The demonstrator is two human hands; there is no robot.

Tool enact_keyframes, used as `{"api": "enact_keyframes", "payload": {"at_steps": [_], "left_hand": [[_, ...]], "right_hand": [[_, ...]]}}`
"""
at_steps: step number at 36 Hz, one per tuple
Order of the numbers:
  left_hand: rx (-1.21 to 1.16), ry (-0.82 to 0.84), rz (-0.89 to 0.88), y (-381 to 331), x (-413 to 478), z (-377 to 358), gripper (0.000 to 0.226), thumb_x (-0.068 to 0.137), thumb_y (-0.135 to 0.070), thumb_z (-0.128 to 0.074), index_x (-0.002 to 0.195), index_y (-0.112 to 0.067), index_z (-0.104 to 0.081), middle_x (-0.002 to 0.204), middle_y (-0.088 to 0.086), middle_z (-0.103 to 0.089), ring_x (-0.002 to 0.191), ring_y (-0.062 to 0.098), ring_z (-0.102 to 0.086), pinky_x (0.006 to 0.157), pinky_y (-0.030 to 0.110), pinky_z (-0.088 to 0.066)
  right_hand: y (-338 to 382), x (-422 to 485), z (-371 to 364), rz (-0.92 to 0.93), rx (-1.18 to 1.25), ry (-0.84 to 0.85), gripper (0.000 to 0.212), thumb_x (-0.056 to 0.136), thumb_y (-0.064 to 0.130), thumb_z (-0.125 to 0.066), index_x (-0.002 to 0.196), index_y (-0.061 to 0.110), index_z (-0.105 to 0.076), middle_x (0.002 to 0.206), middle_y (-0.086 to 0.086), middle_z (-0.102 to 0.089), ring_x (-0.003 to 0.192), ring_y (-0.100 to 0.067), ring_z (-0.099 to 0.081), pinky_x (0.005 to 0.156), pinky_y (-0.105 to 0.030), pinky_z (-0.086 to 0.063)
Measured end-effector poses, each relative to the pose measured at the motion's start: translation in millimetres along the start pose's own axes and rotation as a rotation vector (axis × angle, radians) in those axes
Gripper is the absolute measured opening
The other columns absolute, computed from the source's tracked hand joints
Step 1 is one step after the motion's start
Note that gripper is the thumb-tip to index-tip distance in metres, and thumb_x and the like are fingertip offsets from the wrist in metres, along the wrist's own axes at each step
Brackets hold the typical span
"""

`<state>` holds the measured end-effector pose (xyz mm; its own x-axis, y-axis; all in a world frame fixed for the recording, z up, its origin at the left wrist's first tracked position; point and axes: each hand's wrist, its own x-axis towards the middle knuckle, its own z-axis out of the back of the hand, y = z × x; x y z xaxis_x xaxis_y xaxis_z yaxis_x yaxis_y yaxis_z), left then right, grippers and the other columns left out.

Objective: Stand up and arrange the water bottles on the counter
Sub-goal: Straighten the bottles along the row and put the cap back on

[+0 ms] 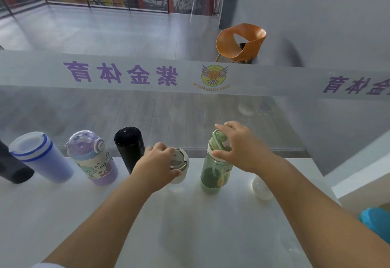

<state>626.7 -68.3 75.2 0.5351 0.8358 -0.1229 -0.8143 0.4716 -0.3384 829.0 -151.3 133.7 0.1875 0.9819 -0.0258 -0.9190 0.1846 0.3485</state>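
Six bottles upright along counter [190, 225], mid-frame. Left hand [156, 166] fingers curled over clear bottle [179, 168] lid; right hand [238, 147] fingers clasp green bottle [213, 175] cap. Glass banner [147, 73], reversed: "ZIJIN GYMNASIUM".

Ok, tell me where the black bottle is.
The black bottle stands upright on the counter, left of centre, between the purple cartoon bottle and the left hand.
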Motion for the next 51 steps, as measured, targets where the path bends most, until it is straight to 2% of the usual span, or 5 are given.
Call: {"api": "enact_keyframes", "payload": {"at_steps": [12, 35, 39, 43, 51], "left_hand": [[0.098, 0.021, -0.122, -20, -37, 28, 0.034, 0.084, -0.045, -0.058, 0.109, -0.021, -0.056, 0.103, -0.006, -0.057, 0.086, 0.016, -0.052, 0.07, 0.026, -0.04], [0.146, 0.275, -0.353, -120, -59, -43, 0.047, 0.083, -0.052, -0.058, 0.122, -0.027, -0.052, 0.115, -0.005, -0.061, 0.103, 0.018, -0.059, 0.087, 0.032, -0.049], [0.113, 0.264, -0.329, -149, -49, -55, 0.047, 0.084, -0.049, -0.059, 0.122, -0.024, -0.053, 0.114, -0.004, -0.061, 0.101, 0.019, -0.06, 0.09, 0.035, -0.05], [0.083, 0.24, -0.304, -175, -38, -68, 0.045, 0.082, -0.051, -0.06, 0.119, -0.026, -0.055, 0.11, -0.007, -0.062, 0.095, 0.015, -0.061, 0.086, 0.034, -0.051], [0.025, 0.233, -0.259, -212, -28, -98, 0.041, 0.08, -0.051, -0.063, 0.114, -0.028, -0.058, 0.104, -0.009, -0.061, 0.091, 0.015, -0.061, 0.083, 0.034, -0.053]], "right_hand": [[-3, -73, 35, -0.145, -0.016, 0.033, 0.049, 0.088, 0.041, -0.059, 0.133, 0.025, -0.047, 0.131, 0.002, -0.056, 0.117, -0.017, -0.052, 0.096, -0.031, -0.041], [-96, -209, 26, -0.474, 0.018, 0.007, 0.045, 0.088, 0.038, -0.06, 0.129, 0.02, -0.051, 0.117, 0.002, -0.059, 0.101, -0.014, -0.055, 0.092, -0.03, -0.049], [-127, -213, 27, -0.344, -0.027, -0.062, 0.055, 0.082, 0.046, -0.064, 0.131, 0.026, -0.049, 0.129, 0.004, -0.053, 0.117, -0.016, -0.043, 0.101, -0.032, -0.038], [-154, -212, 24, -0.296, -0.148, 0.174, 0.065, 0.079, 0.057, -0.062, 0.137, 0.039, -0.038, 0.147, 0.008, -0.033, 0.134, -0.02, -0.027, 0.111, -0.043, -0.026], [-197, -220, -11, -0.24, 0.102, 0.2, 0.063, 0.084, 0.009, -0.066, 0.14, 0.024, -0.04, 0.151, -0.001, -0.032, 0.137, -0.02, -0.032, 0.112, -0.028, -0.028]]}}
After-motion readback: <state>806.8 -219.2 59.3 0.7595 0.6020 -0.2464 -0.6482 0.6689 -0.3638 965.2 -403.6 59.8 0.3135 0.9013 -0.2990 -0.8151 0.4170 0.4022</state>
